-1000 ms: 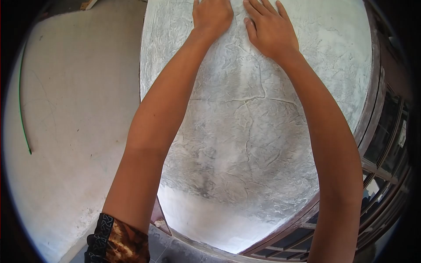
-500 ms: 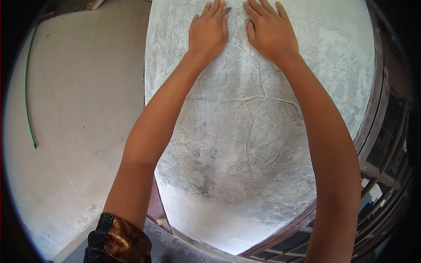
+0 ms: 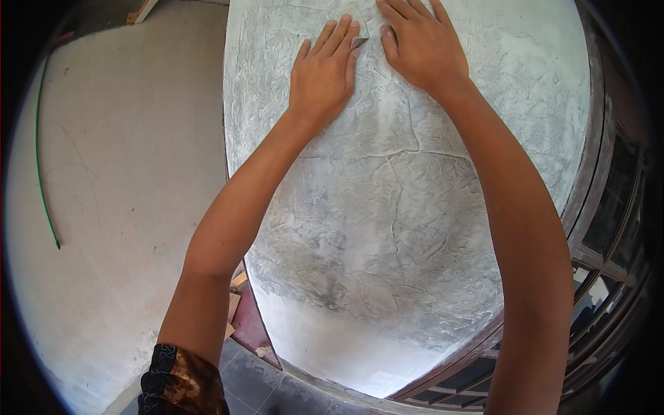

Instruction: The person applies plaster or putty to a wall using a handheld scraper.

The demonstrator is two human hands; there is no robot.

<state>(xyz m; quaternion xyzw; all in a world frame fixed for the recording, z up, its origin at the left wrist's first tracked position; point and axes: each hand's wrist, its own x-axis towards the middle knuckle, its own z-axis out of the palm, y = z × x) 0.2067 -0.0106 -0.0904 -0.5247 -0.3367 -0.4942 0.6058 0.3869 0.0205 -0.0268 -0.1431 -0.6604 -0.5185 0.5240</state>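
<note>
A textured grey-white surface (image 3: pixel 387 207) with raised wrinkles and cracks fills the middle of the view. My left hand (image 3: pixel 324 75) lies on its upper left part, fingers stretched and slightly apart. Under those fingers is a small dark-edged sheet (image 3: pixel 359 43), of which only a corner shows beside the index finger. Just to the right, my right hand (image 3: pixel 425 45) rests on the same surface with its fingers spread. Nothing shows beneath it, though its palm side is hidden.
On the left is a plain beige surface (image 3: pixel 138 152) with a thin green strand (image 3: pixel 39 159) on it. Dark-framed window panes (image 3: pixel 612 207) stand at the right. Grey floor tiles (image 3: pixel 252 377) and a reddish piece (image 3: pixel 249 321) show below.
My left hand has slid down the surface toward me, with the small sheet under its fingers. My right hand has shifted only slightly left and up.
</note>
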